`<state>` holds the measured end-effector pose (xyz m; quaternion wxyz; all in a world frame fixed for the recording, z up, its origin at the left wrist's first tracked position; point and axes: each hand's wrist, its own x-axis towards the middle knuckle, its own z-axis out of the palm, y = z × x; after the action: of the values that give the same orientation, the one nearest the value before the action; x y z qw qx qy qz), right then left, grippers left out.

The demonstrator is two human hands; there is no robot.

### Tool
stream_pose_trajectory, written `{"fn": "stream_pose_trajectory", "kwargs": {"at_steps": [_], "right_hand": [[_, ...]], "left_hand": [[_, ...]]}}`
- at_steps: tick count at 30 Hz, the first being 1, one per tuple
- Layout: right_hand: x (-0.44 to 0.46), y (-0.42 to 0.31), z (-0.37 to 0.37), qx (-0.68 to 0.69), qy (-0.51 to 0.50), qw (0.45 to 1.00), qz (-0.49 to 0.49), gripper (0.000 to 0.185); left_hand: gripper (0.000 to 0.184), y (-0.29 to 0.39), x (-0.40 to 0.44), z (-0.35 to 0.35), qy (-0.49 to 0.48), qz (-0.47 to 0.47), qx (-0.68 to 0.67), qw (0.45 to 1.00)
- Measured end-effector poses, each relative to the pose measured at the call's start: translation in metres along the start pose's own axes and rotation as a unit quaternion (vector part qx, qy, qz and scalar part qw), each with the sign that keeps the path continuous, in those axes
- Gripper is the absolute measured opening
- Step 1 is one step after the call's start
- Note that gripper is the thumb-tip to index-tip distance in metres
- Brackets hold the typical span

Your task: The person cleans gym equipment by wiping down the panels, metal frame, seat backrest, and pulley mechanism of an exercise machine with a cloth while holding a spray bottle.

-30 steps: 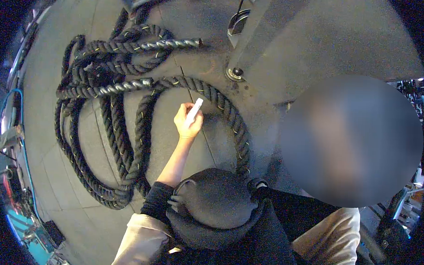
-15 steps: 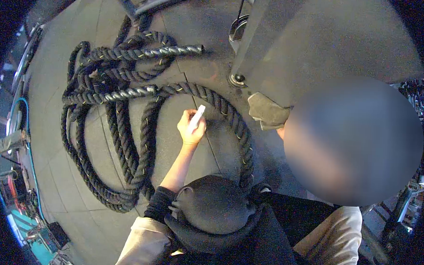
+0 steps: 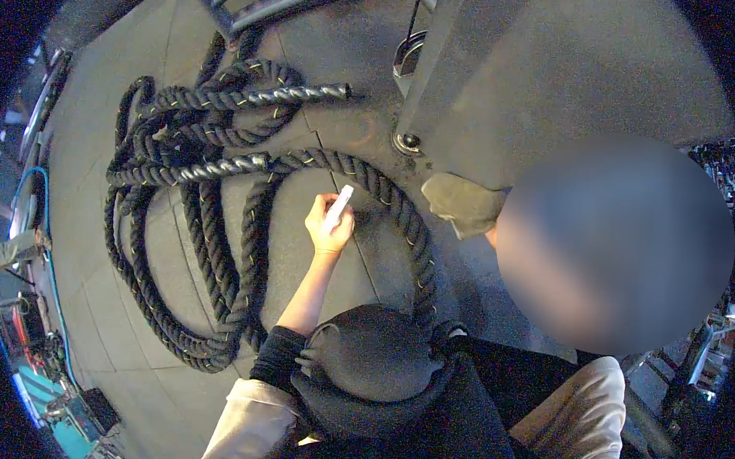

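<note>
In the head view, my left hand is closed around a slim white object, its exact kind too small to make out. That hand is over the floor, inside a loop of thick black battle rope. To the right, a folded olive-grey cloth is in my right hand. Only a sliver of that hand shows, the rest covered by a large blurred disc. The cloth is beside the metal post's foot, and my right fingers are mostly hidden.
More rope lies in tangled coils at left, its ends wrapped in shiny dark sleeves. A dark metal post with a bolted foot and a pulley stands at upper middle. Curved tubing crosses the top. My knee is below.
The cloth has shifted slightly left and its outline has changed as my right hand moved. My left hand is nearly still with the white object.
</note>
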<state>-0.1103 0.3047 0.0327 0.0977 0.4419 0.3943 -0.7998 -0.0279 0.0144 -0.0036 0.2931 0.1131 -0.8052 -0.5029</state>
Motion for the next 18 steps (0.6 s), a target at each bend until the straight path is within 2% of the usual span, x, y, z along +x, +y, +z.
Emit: {"fn": "stream_pose_trajectory", "kwargs": {"at_steps": [3, 6, 9, 12, 14, 15, 18], "right_hand": [[-0.015, -0.023, -0.001, -0.071, 0.047, 0.994, -0.073, 0.058], [-0.034, -0.056, 0.01, -0.07, 0.077, 0.991, -0.082, 0.054], [0.001, -0.083, -0.01, -0.005, 0.052, 0.988, -0.149, 0.052], [0.027, -0.112, -0.018, -0.021, 0.025, 0.973, -0.228, 0.048], [0.089, -0.144, -0.053, 0.032, 0.017, 0.973, -0.226, 0.044], [0.088, -0.148, -0.05, 0.058, 0.013, 0.973, -0.224, 0.043], [0.069, -0.149, -0.042, 0.041, 0.081, 0.957, -0.274, 0.043]], "left_hand": [[0.018, 0.0, -0.003, 0.0, -0.014, -0.033, -0.009, 0.999], [0.018, 0.001, -0.002, 0.002, -0.007, -0.002, -0.007, 1.0], [0.018, 0.0, -0.003, 0.002, -0.018, -0.011, 0.004, 1.0], [0.018, -0.004, -0.004, 0.002, -0.015, -0.006, 0.0, 1.0], [0.018, -0.003, -0.004, 0.0, -0.013, -0.004, 0.004, 1.0], [0.018, -0.003, -0.005, 0.0, -0.011, -0.003, 0.007, 1.0], [0.018, -0.014, -0.009, -0.001, -0.017, -0.068, -0.032, 0.997]]}}
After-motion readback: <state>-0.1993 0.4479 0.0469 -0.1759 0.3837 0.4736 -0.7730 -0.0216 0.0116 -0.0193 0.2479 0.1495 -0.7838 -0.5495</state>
